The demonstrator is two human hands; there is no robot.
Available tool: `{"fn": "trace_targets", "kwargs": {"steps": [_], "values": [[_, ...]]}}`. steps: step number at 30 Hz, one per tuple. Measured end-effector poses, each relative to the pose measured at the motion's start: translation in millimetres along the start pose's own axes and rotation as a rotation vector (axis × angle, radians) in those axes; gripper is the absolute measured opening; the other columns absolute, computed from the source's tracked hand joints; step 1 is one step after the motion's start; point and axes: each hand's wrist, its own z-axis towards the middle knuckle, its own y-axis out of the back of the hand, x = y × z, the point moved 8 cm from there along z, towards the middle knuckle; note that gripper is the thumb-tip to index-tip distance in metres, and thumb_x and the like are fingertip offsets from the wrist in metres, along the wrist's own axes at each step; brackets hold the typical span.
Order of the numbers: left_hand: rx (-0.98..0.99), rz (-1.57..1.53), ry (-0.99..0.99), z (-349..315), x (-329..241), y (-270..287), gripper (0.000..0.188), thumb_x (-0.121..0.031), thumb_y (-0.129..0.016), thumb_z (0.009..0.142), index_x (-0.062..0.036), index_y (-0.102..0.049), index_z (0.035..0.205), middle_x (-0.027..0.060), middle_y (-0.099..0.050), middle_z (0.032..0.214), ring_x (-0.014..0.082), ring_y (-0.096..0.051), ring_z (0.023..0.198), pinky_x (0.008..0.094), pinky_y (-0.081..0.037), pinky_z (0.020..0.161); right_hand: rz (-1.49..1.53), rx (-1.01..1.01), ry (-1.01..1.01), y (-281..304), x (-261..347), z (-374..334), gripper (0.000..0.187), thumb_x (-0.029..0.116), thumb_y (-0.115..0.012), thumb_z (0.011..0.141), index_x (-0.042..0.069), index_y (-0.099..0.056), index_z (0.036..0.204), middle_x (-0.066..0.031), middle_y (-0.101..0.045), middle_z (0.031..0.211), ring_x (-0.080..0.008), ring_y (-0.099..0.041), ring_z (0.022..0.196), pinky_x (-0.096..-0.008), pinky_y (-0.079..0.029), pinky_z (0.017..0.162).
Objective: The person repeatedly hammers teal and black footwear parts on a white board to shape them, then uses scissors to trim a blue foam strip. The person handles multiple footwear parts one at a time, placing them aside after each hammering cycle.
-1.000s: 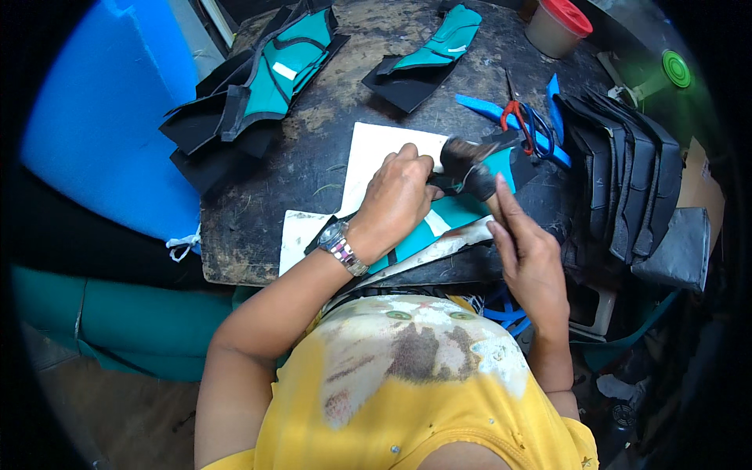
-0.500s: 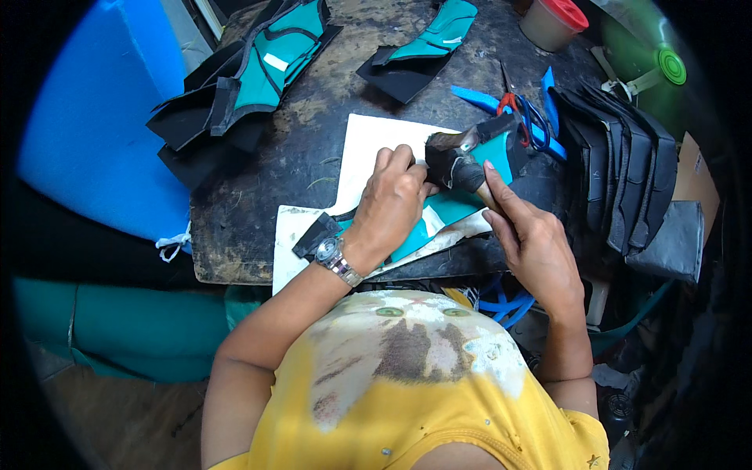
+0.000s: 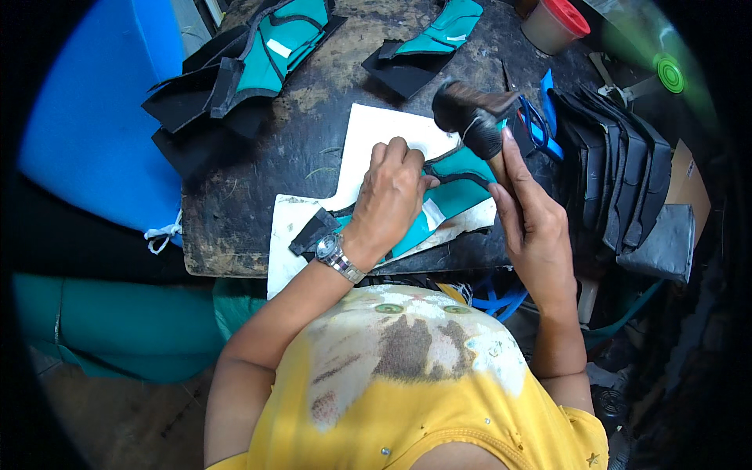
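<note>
The left hand (image 3: pixel 395 192) is pressed down, fingers curled together, on a teal and black cut piece (image 3: pixel 450 192) that lies on a white board (image 3: pixel 368 137) on the dark, worn counter (image 3: pixel 258 180). A wristwatch (image 3: pixel 337 257) is worn on the left wrist. The teal piece runs from under the left palm out toward the right hand, with a black strip along its upper edge.

The right hand (image 3: pixel 529 219) is clamped round the wooden handle of a hammer (image 3: pixel 470 117). The dark hammer head is held raised, just above and beyond the left fingertips, clear of the teal piece. The two hands are close together but not touching.

Beyond the left hand, a stack of black and teal cut pieces (image 3: pixel 243 70) is seen at the far corner of the counter. A further teal and black piece (image 3: pixel 427 47) lies straight ahead of both hands. Just beyond the right hand and behind the hammer, blue-handled scissors (image 3: pixel 536 125) are noted. To the right of the right hand, a row of black pieces (image 3: pixel 619 172) stands on edge. A small tub with a red lid (image 3: pixel 554 23) is set at the far edge, beyond the right hand. A blue drum (image 3: pixel 94 117) stands well to the left of the left hand, off the counter.
</note>
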Motion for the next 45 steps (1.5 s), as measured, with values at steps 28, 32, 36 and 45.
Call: {"fn": "trace_targets", "kwargs": {"steps": [28,32,36,45], "values": [[-0.032,0.023,0.012,-6,7,1,0.027,-0.01,-0.081,0.079,0.0048,-0.063,0.093,0.0178,-0.056,0.098,0.0366,-0.055,0.095,0.0453,-0.047,0.084,-0.154,0.353,-0.163,-20,-8,1,0.055,0.012,-0.068,0.096,0.011,-0.052,0.149,-0.0218,-0.072,0.107,-0.0415,-0.069,0.086,-0.0459,-0.055,0.076],[-0.044,-0.001,0.052,-5,8,4,0.028,-0.01,-0.08,0.079,0.0049,-0.064,0.097,0.0171,-0.056,0.099,0.036,-0.056,0.096,0.0453,-0.048,0.085,-0.062,0.154,-0.068,6,6,3,0.053,0.008,-0.067,0.095,0.014,-0.055,0.147,-0.0216,-0.071,0.106,-0.0417,-0.07,0.087,-0.0439,-0.055,0.076],[0.023,-0.002,0.069,0,7,-1,0.026,-0.008,-0.079,0.079,0.0016,-0.07,0.101,0.0158,-0.057,0.101,0.034,-0.058,0.099,0.0447,-0.05,0.085,0.006,0.149,-0.135,8,6,-12,0.054,0.006,-0.067,0.095,0.013,-0.055,0.147,-0.0223,-0.071,0.104,-0.0416,-0.07,0.088,-0.043,-0.055,0.077],[0.143,-0.042,0.117,5,13,3,0.024,-0.004,-0.076,0.081,0.0031,-0.067,0.102,0.0192,-0.06,0.101,0.0386,-0.06,0.096,0.0453,-0.049,0.086,-0.129,0.173,-0.185,-14,-19,-37,0.055,0.012,-0.068,0.097,0.015,-0.053,0.149,-0.0248,-0.071,0.098,-0.042,-0.071,0.084,-0.0461,-0.056,0.072]]}}
